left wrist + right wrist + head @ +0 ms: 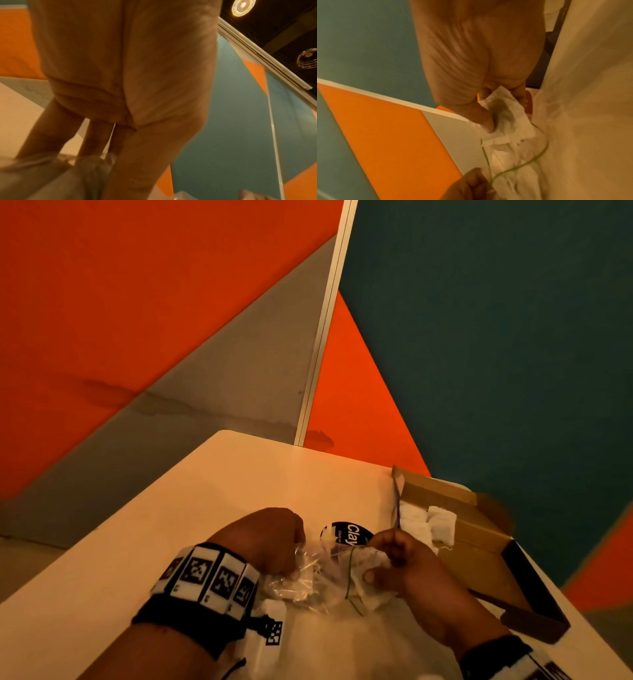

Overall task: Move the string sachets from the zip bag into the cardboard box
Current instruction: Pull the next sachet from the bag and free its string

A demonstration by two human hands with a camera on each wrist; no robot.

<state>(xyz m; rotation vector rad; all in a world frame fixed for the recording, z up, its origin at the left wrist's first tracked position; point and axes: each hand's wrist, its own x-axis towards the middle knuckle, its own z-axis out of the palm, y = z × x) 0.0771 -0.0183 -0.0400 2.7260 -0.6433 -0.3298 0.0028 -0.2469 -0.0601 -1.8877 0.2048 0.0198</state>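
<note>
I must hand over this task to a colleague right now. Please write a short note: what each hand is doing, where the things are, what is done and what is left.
Left hand: grips the clear zip bag and holds it on the table.
Right hand: pinches a white sachet at the bag's mouth; its green string trails loose.
Cardboard box: open, on the table to the right, apart from the bag.
Done: a few white sachets already lie in the box.
Left: carry the held sachet to the box, then the sachets that seem to remain in the bag; their number is unclear.
</note>
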